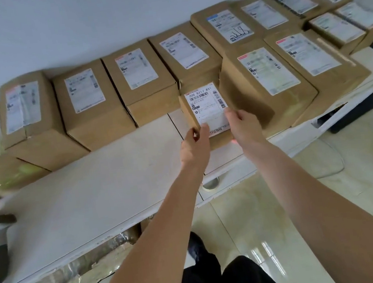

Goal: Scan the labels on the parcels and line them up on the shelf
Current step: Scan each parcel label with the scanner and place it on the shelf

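small brown cardboard parcel (206, 114) gripped by left hand (194, 143) and right hand (244, 125), label upward for reading, near white shelf (96, 193) front edge.

A parcel depot: labelled cardboard parcels (93, 104) lined along a white shelf (96, 191) over tiled floor (335, 204).

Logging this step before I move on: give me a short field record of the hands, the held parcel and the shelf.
left hand: grips the small parcel's left edge
right hand: grips its right side
small parcel: label up, at the shelf, in front of the back row
label: reads 700 R217 831
shelf: white, rows of labelled boxes along the wall
scanner: not identifiable in view
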